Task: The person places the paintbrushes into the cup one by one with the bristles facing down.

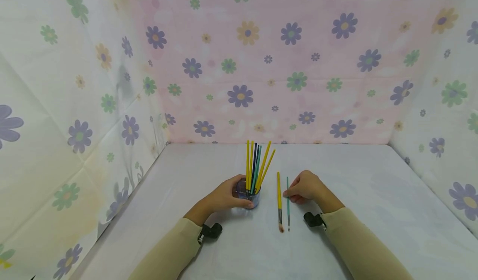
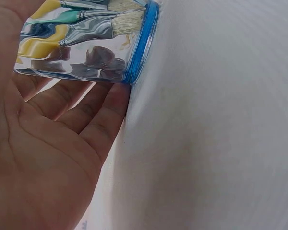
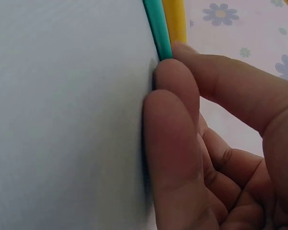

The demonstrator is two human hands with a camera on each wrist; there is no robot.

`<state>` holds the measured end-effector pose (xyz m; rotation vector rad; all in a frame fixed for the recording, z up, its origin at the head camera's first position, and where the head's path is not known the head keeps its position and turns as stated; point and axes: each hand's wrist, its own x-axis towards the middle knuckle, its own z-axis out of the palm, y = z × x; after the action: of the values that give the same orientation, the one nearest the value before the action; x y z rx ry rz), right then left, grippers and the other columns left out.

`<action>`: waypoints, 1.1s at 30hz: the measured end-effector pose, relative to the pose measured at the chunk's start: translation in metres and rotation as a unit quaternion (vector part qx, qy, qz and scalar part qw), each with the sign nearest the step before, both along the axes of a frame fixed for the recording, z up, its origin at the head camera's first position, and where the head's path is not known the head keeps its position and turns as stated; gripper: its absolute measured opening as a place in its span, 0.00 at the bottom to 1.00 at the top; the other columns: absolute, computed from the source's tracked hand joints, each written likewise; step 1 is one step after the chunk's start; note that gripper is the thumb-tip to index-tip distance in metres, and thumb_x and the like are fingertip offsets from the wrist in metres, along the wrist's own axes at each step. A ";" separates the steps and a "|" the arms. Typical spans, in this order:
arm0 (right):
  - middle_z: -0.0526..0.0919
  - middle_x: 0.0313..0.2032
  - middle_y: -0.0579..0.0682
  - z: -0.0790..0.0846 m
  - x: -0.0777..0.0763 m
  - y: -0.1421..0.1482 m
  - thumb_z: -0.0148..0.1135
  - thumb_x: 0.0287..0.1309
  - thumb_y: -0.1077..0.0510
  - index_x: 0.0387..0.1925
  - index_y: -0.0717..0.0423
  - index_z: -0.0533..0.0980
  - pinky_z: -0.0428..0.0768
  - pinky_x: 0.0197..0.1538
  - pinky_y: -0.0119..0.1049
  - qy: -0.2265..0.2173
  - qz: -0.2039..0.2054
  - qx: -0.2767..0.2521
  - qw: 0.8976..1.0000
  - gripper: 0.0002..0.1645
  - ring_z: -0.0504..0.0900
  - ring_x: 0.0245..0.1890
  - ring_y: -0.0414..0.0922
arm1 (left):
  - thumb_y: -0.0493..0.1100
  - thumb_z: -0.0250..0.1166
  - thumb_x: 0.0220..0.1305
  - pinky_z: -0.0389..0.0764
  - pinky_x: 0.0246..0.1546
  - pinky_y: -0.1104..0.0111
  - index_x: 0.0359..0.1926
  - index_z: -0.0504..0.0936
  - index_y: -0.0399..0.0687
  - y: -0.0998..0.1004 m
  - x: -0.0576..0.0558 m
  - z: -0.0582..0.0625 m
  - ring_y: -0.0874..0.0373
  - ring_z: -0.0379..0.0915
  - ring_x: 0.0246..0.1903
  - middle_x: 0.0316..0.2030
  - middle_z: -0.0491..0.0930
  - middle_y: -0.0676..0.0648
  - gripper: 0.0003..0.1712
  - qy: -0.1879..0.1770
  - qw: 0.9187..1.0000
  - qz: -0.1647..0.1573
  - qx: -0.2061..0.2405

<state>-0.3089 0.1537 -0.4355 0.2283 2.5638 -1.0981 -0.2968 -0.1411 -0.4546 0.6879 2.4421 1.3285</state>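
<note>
My left hand [image 1: 223, 196] curls round a clear glass [image 1: 255, 199] that stands on the table. Several yellow, green and dark-blue paintbrushes [image 1: 265, 164] lean in the glass; the left wrist view shows their pale bristles [image 2: 126, 24] pointing down toward its blue-tinted base [image 2: 143, 45]. At the right, my right hand [image 1: 308, 187] pinches a thin green paintbrush [image 1: 288, 213] near the middle of its handle, thumb against fingers. That brush lies on the table, tip toward me. Just left of it lies a thicker yellow paintbrush [image 1: 279, 195] with brownish bristles, roughly parallel. In the right wrist view, the fingertips cover part of the green handle [image 3: 158, 28].
The white table [image 1: 239, 247] extends to both sides of the hands. Flower-patterned cloth walls [image 1: 269, 101] enclose it at the back, left and right. A small black camera [image 1: 211, 231] sits at the left wrist, another black camera [image 1: 313, 220] at the right.
</note>
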 end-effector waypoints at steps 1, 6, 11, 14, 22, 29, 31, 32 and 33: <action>0.84 0.23 0.52 0.000 0.000 0.000 0.79 0.38 0.51 0.31 0.58 0.78 0.82 0.26 0.34 0.001 0.000 0.001 1.000 0.21 0.83 0.21 0.43 | 0.56 0.77 0.43 0.75 0.55 0.61 0.60 0.67 0.73 0.000 0.000 0.000 0.64 0.74 0.51 0.51 0.78 0.62 0.42 0.001 1.000 -0.001 0.000; 0.84 0.24 0.52 0.002 -0.001 0.004 0.77 0.41 0.54 0.31 0.57 0.78 0.82 0.27 0.35 0.003 -0.002 0.001 1.000 0.18 0.83 0.22 0.44 | 0.56 0.77 0.43 0.75 0.55 0.62 0.61 0.66 0.72 0.000 0.001 0.001 0.64 0.74 0.51 0.51 0.77 0.62 0.43 0.009 1.000 -0.003 -0.004; 0.84 0.25 0.53 0.003 -0.003 0.008 0.75 0.43 0.55 0.32 0.57 0.78 0.82 0.28 0.34 0.000 -0.009 0.010 1.000 0.16 0.83 0.23 0.44 | 0.57 0.76 0.46 0.75 0.55 0.62 0.61 0.65 0.72 -0.001 0.001 0.001 0.64 0.74 0.52 0.52 0.77 0.61 0.42 0.005 1.000 -0.006 0.000; 0.84 0.25 0.52 0.004 -0.002 0.008 0.77 0.41 0.52 0.32 0.57 0.78 0.82 0.28 0.34 0.003 -0.003 0.024 1.000 0.19 0.82 0.23 0.44 | 0.56 0.74 0.49 0.74 0.57 0.61 0.63 0.65 0.70 -0.002 0.001 0.001 0.63 0.73 0.54 0.54 0.76 0.59 0.41 -0.002 1.000 -0.011 0.007; 0.84 0.23 0.51 0.003 -0.004 0.008 0.78 0.40 0.53 0.29 0.56 0.78 0.81 0.26 0.33 0.011 0.008 0.044 0.999 0.17 0.82 0.21 0.42 | 0.60 0.70 0.53 0.72 0.60 0.60 0.66 0.61 0.68 -0.004 0.001 0.003 0.61 0.70 0.56 0.57 0.72 0.58 0.42 0.005 1.000 -0.028 -0.001; 0.84 0.22 0.52 0.003 -0.004 0.010 0.75 0.43 0.55 0.29 0.57 0.78 0.81 0.26 0.34 0.009 0.004 0.043 0.999 0.14 0.82 0.21 0.43 | 0.61 0.69 0.53 0.72 0.59 0.59 0.65 0.63 0.67 -0.004 0.001 0.004 0.61 0.71 0.55 0.55 0.74 0.58 0.39 0.001 1.000 -0.030 0.005; 0.84 0.22 0.52 0.003 -0.004 0.011 0.74 0.44 0.56 0.29 0.57 0.78 0.81 0.26 0.34 0.012 0.007 0.039 0.999 0.14 0.83 0.21 0.43 | 0.61 0.69 0.53 0.73 0.58 0.59 0.64 0.64 0.66 -0.003 0.001 0.004 0.61 0.73 0.53 0.54 0.75 0.58 0.39 0.001 1.000 -0.024 0.005; 0.84 0.22 0.52 0.003 -0.003 0.011 0.73 0.44 0.56 0.30 0.57 0.78 0.82 0.26 0.34 0.012 0.008 0.037 0.999 0.13 0.83 0.21 0.43 | 0.61 0.69 0.53 0.74 0.57 0.60 0.64 0.64 0.66 -0.003 0.001 0.003 0.61 0.73 0.53 0.53 0.75 0.57 0.39 0.002 1.000 -0.021 0.005; 0.84 0.23 0.52 0.004 -0.003 0.012 0.72 0.45 0.56 0.30 0.58 0.77 0.82 0.26 0.35 0.013 0.011 0.034 0.999 0.13 0.83 0.21 0.44 | 0.61 0.69 0.52 0.74 0.57 0.60 0.64 0.65 0.65 -0.003 0.001 0.003 0.61 0.73 0.53 0.53 0.76 0.57 0.39 0.001 1.000 -0.019 0.006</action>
<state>-0.3117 0.1654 -0.4316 0.2051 2.6225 -1.0132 -0.2960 -0.1441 -0.4514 0.7356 2.4114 1.3303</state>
